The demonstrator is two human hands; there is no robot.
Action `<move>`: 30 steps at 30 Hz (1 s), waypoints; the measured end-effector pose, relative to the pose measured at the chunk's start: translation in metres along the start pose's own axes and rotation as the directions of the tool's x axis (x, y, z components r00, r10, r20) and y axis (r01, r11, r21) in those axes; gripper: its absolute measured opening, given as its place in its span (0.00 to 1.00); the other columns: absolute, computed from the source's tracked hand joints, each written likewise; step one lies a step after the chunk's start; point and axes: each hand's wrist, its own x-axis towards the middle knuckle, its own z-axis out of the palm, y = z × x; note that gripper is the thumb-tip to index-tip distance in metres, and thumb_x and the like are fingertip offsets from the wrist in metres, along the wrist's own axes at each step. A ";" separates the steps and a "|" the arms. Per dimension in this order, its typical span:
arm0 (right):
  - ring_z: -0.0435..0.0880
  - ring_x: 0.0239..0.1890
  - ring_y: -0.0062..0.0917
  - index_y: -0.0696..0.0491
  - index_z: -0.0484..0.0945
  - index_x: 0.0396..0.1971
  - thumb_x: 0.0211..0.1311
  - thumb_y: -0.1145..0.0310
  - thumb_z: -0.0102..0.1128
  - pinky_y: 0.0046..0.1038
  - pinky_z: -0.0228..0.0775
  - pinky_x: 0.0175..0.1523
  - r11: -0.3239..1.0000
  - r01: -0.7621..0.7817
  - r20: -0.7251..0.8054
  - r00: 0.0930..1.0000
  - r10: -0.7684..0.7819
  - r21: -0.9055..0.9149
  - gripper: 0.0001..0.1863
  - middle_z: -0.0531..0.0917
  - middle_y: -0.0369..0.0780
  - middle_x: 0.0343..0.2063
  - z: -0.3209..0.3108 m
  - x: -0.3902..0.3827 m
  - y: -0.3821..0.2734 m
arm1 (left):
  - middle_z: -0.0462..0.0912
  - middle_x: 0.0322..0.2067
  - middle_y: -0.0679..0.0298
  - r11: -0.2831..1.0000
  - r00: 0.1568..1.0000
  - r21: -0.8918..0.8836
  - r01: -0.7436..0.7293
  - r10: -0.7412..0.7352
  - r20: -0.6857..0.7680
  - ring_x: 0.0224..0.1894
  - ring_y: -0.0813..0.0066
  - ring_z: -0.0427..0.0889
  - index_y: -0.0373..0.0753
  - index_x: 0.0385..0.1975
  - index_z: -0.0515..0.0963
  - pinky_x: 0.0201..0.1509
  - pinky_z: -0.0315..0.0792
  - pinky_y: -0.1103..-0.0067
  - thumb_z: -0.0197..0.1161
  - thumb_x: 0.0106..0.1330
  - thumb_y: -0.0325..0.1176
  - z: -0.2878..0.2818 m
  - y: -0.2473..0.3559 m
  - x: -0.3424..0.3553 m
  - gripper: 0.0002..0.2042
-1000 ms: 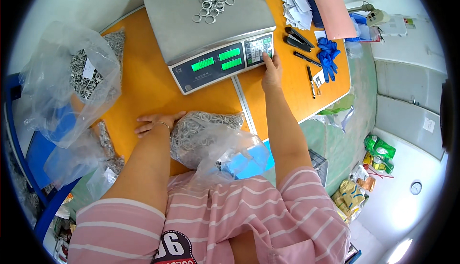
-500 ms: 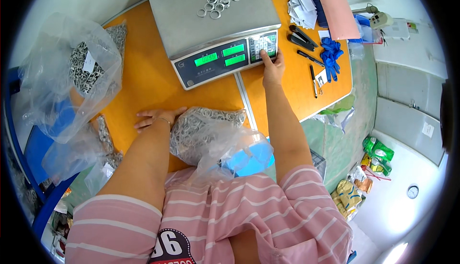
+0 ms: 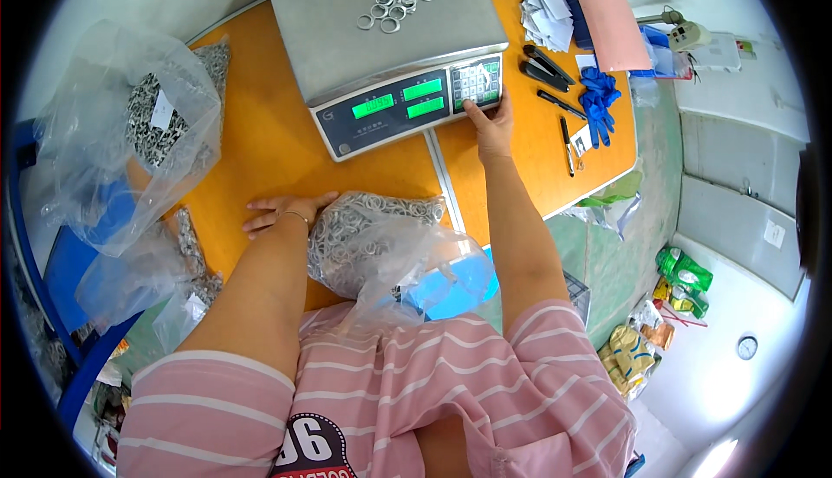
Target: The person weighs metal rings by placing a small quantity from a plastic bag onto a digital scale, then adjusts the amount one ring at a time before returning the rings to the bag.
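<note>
The right hand (image 3: 490, 123), loosely open, is touching a counting scale's (image 3: 334, 19) keypad (image 3: 477, 79) with its thumb. Left of it, a green display (image 3: 373, 106) is showing digits; beyond it, metal rings (image 3: 391, 24) are lying on the pan. The left hand (image 3: 282, 212) is resting open beside a bag of rings (image 3: 355, 235); farther left, a white label (image 3: 162, 112) is showing.

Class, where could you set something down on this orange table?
Bare: the tabletop between the left clear bag and the scale, plus a strip between the scale's front and the bag of rings. Crowded: right of the scale, with paper slips, a black stapler, pens and blue gloves.
</note>
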 end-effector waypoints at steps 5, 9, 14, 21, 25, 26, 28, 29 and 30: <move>0.72 0.42 0.20 0.58 0.60 0.53 0.45 0.76 0.66 0.22 0.65 0.47 0.998 0.020 -0.059 0.998 -0.024 -0.058 0.34 0.73 0.37 0.40 0.000 0.001 0.006 | 0.26 0.63 0.41 1.000 1.000 0.002 -0.012 0.012 0.007 0.66 0.47 0.29 0.39 0.61 0.23 0.66 0.34 0.58 0.75 0.19 0.60 -0.001 0.000 -0.002 0.74; 0.72 0.41 0.20 0.59 0.62 0.52 0.45 0.77 0.66 0.20 0.66 0.45 0.997 0.056 -0.005 0.998 -0.057 -0.046 0.32 0.74 0.37 0.40 -0.006 0.002 0.004 | 0.26 0.63 0.41 1.000 1.000 -0.012 -0.019 0.019 0.018 0.66 0.47 0.29 0.39 0.61 0.22 0.66 0.34 0.58 0.75 0.20 0.60 -0.002 -0.001 -0.003 0.74; 0.69 0.47 0.24 0.61 0.67 0.50 0.55 0.63 0.58 0.24 0.56 0.54 0.967 -0.157 -0.104 0.978 0.181 0.200 0.25 0.74 0.41 0.44 -0.016 0.017 -0.003 | 0.26 0.63 0.41 1.000 1.000 -0.012 -0.017 0.017 0.012 0.66 0.47 0.28 0.39 0.61 0.22 0.66 0.34 0.58 0.75 0.20 0.60 -0.001 -0.001 -0.001 0.74; 0.70 0.46 0.24 0.64 0.72 0.45 0.56 0.62 0.55 0.23 0.55 0.54 0.956 -0.177 -0.142 0.967 0.213 0.233 0.22 0.75 0.41 0.43 -0.009 0.042 -0.005 | 0.26 0.63 0.40 0.999 1.000 0.038 -0.011 0.010 0.029 0.66 0.47 0.28 0.38 0.61 0.22 0.66 0.33 0.58 0.74 0.20 0.62 -0.002 0.000 0.001 0.74; 0.72 0.39 0.22 0.63 0.75 0.41 0.54 0.62 0.57 0.21 0.59 0.48 0.961 -0.179 -0.167 0.962 0.216 0.211 0.20 0.78 0.39 0.36 -0.006 0.044 -0.011 | 0.26 0.63 0.40 0.999 1.000 0.050 0.000 -0.002 0.028 0.66 0.47 0.28 0.38 0.61 0.22 0.66 0.34 0.58 0.74 0.20 0.63 -0.003 0.001 0.000 0.75; 0.72 0.37 0.21 0.63 0.75 0.40 0.54 0.62 0.58 0.21 0.60 0.46 0.963 -0.172 -0.187 0.959 0.212 0.208 0.20 0.78 0.38 0.34 -0.005 0.044 -0.012 | 0.26 0.63 0.40 0.998 1.000 0.055 0.000 -0.001 0.025 0.66 0.47 0.28 0.38 0.61 0.22 0.66 0.34 0.58 0.74 0.20 0.63 -0.003 0.001 0.000 0.75; 0.72 0.36 0.21 0.61 0.75 0.37 0.54 0.61 0.58 0.21 0.61 0.44 0.964 -0.172 -0.182 0.961 0.210 0.203 0.18 0.78 0.38 0.32 -0.002 0.043 -0.013 | 0.26 0.63 0.40 0.998 1.000 0.058 0.001 -0.003 0.025 0.66 0.47 0.29 0.38 0.61 0.22 0.66 0.34 0.58 0.73 0.19 0.63 -0.004 0.002 -0.001 0.75; 0.73 0.34 0.20 0.60 0.76 0.35 0.55 0.61 0.57 0.22 0.62 0.42 0.965 -0.166 -0.188 0.961 0.205 0.202 0.16 0.78 0.37 0.30 -0.001 0.042 -0.013 | 0.26 0.63 0.40 0.999 1.000 0.046 -0.002 0.001 0.025 0.66 0.47 0.29 0.38 0.61 0.22 0.66 0.34 0.58 0.73 0.19 0.63 -0.005 0.001 -0.001 0.75; 0.73 0.34 0.20 0.60 0.76 0.35 0.55 0.61 0.57 0.22 0.62 0.42 0.965 -0.168 -0.185 0.961 0.205 0.201 0.16 0.78 0.37 0.30 0.000 0.042 -0.013 | 0.26 0.62 0.40 0.999 0.999 0.038 -0.004 0.003 0.039 0.66 0.46 0.29 0.38 0.61 0.22 0.66 0.34 0.57 0.73 0.19 0.63 -0.006 0.001 -0.002 0.75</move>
